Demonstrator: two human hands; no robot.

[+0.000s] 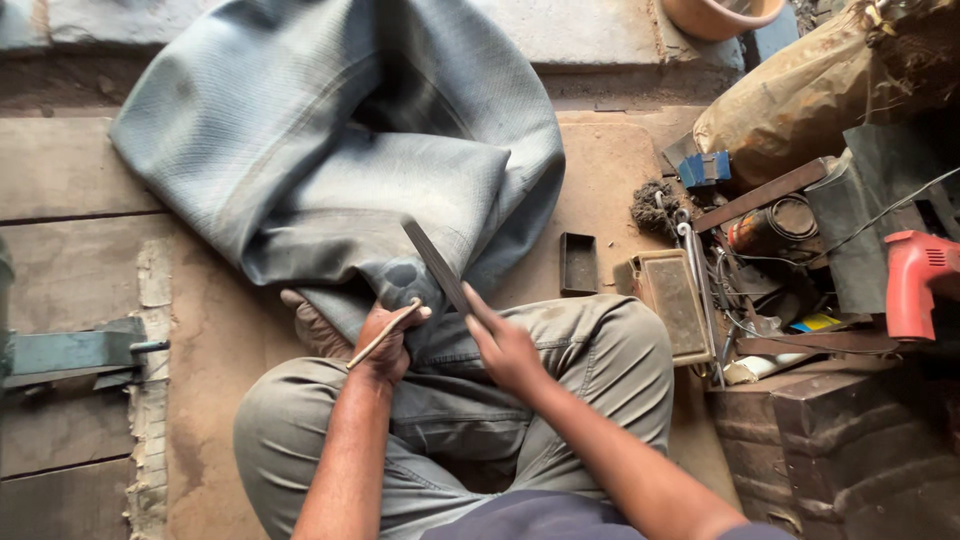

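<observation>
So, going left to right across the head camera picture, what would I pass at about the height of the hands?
Grey metal bracket → left hand gripping a thin stick → right hand holding a flat dark file → small dark open box → flat rectangular tin → red power tool.

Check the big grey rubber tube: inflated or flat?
Flat. The grey rubber tube lies collapsed and creased on the floor, folded over itself; its near edge is pulled onto the lap under the left hand.
</observation>
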